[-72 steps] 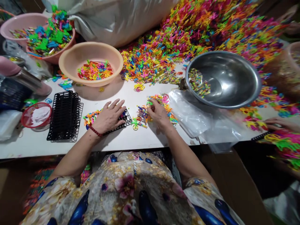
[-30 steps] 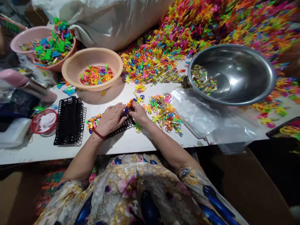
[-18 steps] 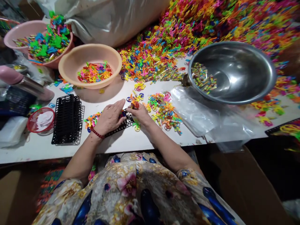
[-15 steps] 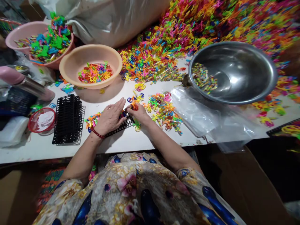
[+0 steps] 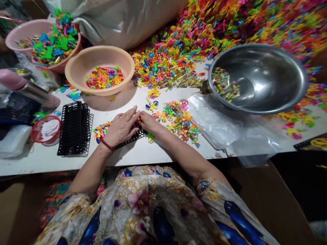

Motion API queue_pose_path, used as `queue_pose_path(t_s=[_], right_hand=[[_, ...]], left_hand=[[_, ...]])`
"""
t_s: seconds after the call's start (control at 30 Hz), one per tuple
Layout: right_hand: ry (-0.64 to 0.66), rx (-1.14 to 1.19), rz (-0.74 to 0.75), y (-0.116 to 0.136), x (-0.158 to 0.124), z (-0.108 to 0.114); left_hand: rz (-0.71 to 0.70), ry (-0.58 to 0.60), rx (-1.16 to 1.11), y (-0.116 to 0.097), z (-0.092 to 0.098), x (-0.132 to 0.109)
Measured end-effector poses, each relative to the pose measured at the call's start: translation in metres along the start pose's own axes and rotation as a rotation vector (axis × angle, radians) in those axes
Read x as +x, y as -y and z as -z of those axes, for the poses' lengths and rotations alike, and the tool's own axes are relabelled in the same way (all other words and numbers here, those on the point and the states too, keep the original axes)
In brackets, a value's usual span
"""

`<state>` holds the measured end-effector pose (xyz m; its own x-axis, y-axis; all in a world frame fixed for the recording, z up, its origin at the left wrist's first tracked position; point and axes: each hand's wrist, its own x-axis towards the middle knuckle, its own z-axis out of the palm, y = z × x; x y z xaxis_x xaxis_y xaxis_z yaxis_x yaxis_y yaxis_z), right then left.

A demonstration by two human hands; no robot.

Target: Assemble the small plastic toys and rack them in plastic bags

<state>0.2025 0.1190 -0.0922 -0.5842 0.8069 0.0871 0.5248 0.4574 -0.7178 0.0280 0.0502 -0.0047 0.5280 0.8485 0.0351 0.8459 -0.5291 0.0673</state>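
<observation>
My left hand [image 5: 122, 127] lies flat, fingers stretched, on a black plastic grid tray [image 5: 133, 137] that holds coloured plastic pieces [image 5: 100, 130]. My right hand [image 5: 148, 121] meets it at the tray's far end, fingertips pinched on a small orange piece [image 5: 139, 120] pressed against the grid. A small heap of coloured toy bicycle pieces [image 5: 178, 119] lies just right of my right hand.
A stack of black grid trays [image 5: 74, 128] sits at the left beside a red sieve [image 5: 45, 128]. Two pink basins [image 5: 99, 69] hold coloured pieces. A steel bowl [image 5: 258, 79] stands at the right above clear plastic bags [image 5: 217, 124]. A large pile of coloured pieces [image 5: 230, 30] covers the back.
My right hand left the small heap, came over to the tray with a coloured piece and now presses it onto the grid. My left hand stayed on the tray.
</observation>
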Motion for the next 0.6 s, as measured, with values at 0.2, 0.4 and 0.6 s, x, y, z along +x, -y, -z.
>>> queue_pose_path(t_s=[0.2,0.4,0.6], right_hand=[[0.052,-0.026,0.011,0.002,0.000,0.017],[-0.084,-0.106,-0.082,0.011,-0.076,0.061],[0.092,-0.476,-0.195,0.022,-0.136,0.039]], left_hand=[[0.018,0.018,0.031,-0.003,0.001,0.001],[-0.005,0.034,0.015,-0.002,0.003,0.001],[-0.001,-0.032,-0.058,0.000,0.001,0.004]])
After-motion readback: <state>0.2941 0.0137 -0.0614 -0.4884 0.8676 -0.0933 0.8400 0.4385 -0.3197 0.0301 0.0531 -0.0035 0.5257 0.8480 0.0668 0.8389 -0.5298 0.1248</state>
